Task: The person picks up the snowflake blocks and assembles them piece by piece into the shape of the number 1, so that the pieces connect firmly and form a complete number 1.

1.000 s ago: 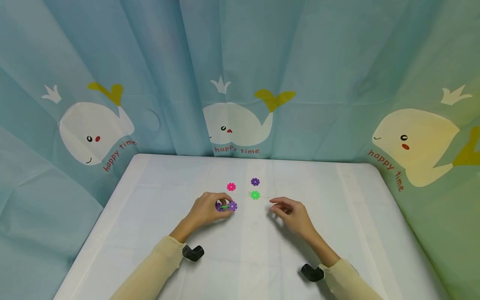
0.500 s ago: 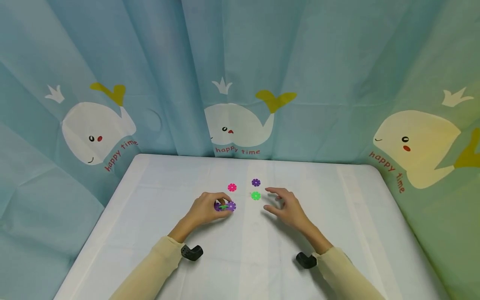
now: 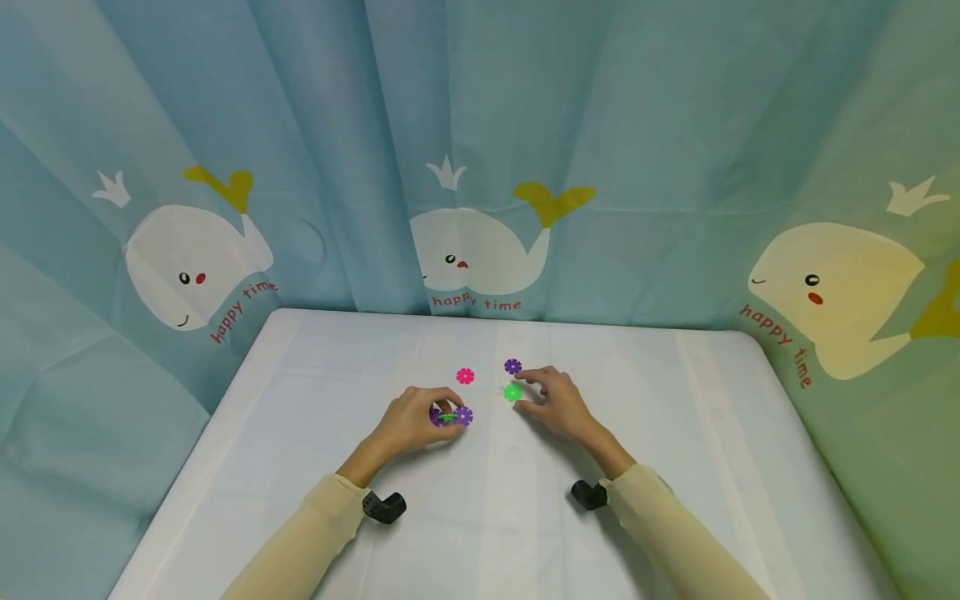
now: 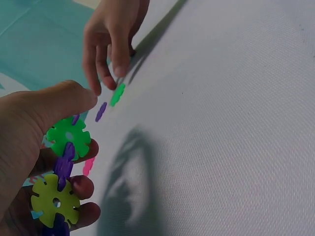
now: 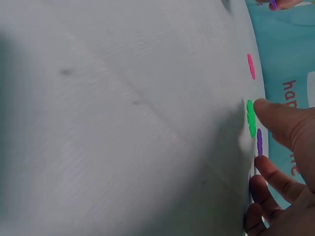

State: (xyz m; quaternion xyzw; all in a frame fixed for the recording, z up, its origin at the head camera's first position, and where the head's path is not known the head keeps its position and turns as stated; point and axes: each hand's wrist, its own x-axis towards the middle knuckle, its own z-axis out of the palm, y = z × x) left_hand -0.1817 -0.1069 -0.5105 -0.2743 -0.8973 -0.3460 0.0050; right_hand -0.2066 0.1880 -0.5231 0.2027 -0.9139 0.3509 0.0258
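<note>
My left hand holds a chain of notched plastic discs pinched between thumb and fingers, above the white table. In the left wrist view, the chain shows a green disc, a yellow disc and purple discs set crosswise between them. Spread thumb and fingers of my right hand come down around a loose green disc on the table. The right wrist view has the thumb right at that disc's edge. Beyond it lies a loose purple disc, close to the index fingertip.
A loose pink disc lies on the white table, left of the green and purple ones. Each wrist carries a black camera. A blue curtain printed with whales hangs behind the table's far edge.
My right hand has opened its thumb and fingers and moved left and forward to the green disc. The left hand stays nearly in place with the chain of discs.
</note>
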